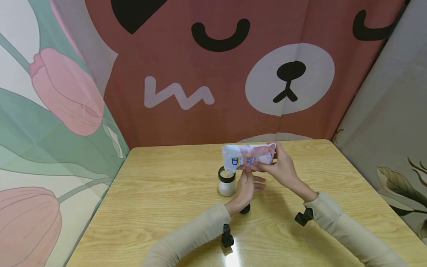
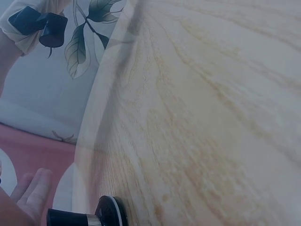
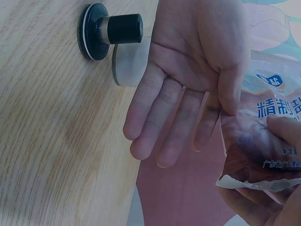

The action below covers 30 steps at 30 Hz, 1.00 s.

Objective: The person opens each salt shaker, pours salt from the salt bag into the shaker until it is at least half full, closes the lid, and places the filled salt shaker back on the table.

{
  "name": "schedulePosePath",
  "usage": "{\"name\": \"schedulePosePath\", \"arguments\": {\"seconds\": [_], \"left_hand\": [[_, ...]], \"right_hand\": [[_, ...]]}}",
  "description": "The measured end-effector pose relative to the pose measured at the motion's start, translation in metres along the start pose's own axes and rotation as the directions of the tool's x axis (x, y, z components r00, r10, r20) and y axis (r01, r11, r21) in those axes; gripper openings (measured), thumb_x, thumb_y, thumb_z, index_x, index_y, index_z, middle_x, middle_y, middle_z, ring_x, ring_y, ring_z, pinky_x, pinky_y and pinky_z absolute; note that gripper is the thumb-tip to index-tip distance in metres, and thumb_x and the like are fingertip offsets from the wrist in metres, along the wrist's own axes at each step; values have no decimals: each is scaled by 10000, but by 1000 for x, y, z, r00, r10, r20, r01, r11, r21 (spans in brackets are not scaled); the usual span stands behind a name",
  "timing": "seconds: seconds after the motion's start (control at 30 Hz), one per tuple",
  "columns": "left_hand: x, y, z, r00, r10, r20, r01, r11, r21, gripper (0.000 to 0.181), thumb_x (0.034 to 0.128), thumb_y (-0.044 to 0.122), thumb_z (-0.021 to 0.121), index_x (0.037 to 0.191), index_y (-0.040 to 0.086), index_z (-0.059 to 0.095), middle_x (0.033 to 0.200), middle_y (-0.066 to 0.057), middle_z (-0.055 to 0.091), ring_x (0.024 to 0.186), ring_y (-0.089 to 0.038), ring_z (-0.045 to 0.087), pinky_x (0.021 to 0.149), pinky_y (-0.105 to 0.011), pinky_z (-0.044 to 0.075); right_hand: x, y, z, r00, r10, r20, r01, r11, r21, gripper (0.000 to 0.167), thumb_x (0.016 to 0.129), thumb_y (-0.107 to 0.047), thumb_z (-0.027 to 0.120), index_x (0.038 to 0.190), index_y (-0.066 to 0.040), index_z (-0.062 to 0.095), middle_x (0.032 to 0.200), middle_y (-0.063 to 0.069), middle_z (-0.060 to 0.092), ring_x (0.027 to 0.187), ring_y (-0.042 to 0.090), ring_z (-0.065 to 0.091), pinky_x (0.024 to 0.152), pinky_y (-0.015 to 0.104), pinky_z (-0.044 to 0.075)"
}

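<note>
A pink-and-white plastic bag of salt [image 1: 255, 154] is held sideways by my right hand [image 1: 283, 167], thumb in front and fingers behind. Its left end hangs over the mouth of a small white jar [image 1: 227, 187] with a black rim. Under the bag, my left hand [image 1: 245, 187] has its fingers stretched out. In the right wrist view, the left thumb [image 3: 229, 94] touches the edge of the salt bag [image 3: 263, 136]. Behind the left wrist lies a black lid with a knob [image 3: 94, 30], partly hidden in the head view. Whether salt is flowing cannot be made out.
The wooden table [image 1: 160, 193] reaches back to a reddish cloth [image 1: 233, 122] with a bear face. Flowered cloth [image 1: 66, 111] hangs at the left, and a pale leaf-patterned cloth [image 1: 387, 111] at the right. Dark wrist cameras [image 1: 227, 237] hang below both cuffs.
</note>
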<state>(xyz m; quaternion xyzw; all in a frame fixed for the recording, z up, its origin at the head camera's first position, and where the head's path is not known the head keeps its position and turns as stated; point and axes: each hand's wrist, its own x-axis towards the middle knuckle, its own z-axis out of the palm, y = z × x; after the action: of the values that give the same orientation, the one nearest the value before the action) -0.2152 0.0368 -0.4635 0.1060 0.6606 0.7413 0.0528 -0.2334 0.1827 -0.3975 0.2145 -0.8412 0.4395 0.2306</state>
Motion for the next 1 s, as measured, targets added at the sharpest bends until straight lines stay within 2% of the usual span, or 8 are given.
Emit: {"name": "schedulePosePath", "arguments": {"seconds": [0.17,0.5,1.0], "left_hand": [[0,-1,0,1000,8,2,-8,1000,3,544,1087,439,131,1341,41,401,1011,-224,689,878,-411,700,758,-439,604],[-1,-3,0,1000,-11,1,11,1000,2,527,1079,471,149,1328,102,430,973,-139,700,870,-355,712,761,-410,605],[-1,-5,0,1000,-14,-12,14,1000,-6,521,1085,471,168,1324,95,437,973,-141,702,863,-348,715,758,-412,606]], "right_hand": [[0,1,0,1000,-16,-1,16,1000,4,634,742,-95,882,1226,-35,477,1059,89,615,800,222,619,559,247,539],[-2,1,0,1000,0,2,0,1000,2,620,748,-103,877,1222,-43,483,1052,94,616,804,238,633,560,255,544],[-3,1,1,1000,-1,10,1,1000,-8,594,745,-99,880,1184,-41,483,1028,97,608,792,232,628,550,260,544]]}}
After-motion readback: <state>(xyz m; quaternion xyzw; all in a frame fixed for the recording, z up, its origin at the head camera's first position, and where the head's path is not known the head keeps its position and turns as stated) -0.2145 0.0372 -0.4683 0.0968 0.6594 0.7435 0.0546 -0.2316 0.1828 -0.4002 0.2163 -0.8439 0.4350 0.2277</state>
